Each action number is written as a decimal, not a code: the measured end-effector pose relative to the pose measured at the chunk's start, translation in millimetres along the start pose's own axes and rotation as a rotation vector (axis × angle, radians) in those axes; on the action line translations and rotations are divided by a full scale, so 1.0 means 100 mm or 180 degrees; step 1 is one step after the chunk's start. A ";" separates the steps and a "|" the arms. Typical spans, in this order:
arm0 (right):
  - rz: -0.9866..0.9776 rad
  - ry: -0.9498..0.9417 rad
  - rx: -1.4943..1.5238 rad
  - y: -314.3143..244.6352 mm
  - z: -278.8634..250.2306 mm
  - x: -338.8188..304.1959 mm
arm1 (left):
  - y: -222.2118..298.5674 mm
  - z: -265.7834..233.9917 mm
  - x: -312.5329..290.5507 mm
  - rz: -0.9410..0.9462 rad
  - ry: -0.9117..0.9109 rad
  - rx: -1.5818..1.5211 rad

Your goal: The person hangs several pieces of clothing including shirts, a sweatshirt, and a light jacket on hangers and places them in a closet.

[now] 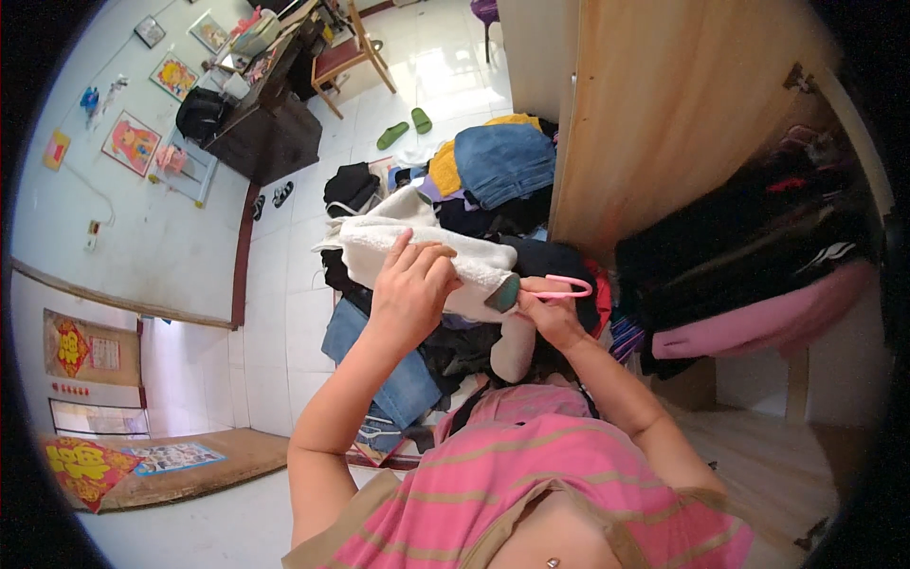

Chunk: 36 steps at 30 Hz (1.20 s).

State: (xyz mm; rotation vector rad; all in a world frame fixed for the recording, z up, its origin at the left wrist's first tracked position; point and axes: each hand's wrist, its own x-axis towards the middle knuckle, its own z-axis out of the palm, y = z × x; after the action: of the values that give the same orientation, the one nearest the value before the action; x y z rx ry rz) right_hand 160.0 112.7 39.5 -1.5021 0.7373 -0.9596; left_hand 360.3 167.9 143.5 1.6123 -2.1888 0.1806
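Observation:
A white fleecy garment [374, 248] with a green patch at its neck end stretches across in front of me, above a pile of clothes. My left hand [413, 286] lies over its near side, fingers bent and closed on the cloth. At the neck end, my right hand [555, 318] grips a pink clothes hanger [580, 285], whose hook sticks out to the right. The rest of the hanger is hidden, apparently inside the garment. One sleeve [513, 349] dangles below my right hand.
Folded jeans [502, 163], yellow cloth [444, 171] and dark clothes [353, 186] are heaped on the floor ahead. To the right, an open wardrobe door [654, 114] stands beside hanging dark clothes [739, 256] and a pink garment [758, 318]. Green slippers [392, 136], a desk [270, 137] and a chair [343, 59] are farther off.

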 end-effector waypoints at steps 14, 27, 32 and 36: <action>-0.1802 0.1913 -0.1990 -0.12 -0.15 0.34 | -0.14 0.32 0.14 -0.0718 -0.0626 -0.0295; -0.1714 0.1104 -0.1303 0.24 0.22 -0.26 | -0.25 -0.10 0.05 -0.2158 0.0169 -0.1622; -0.1732 -0.0610 -0.0162 0.29 0.55 -0.55 | -0.09 -0.23 -0.04 -0.2530 0.0400 -0.2574; -0.1267 0.0405 -0.0823 0.41 0.34 -0.45 | 0.00 -0.46 -0.20 -0.2208 0.0445 -0.2674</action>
State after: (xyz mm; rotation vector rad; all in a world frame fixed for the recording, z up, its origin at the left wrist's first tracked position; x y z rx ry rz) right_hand 172.0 161.6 -9.0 -1.8720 0.6842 -1.3053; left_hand 376.9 201.6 177.3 1.6239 -1.1990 -0.7028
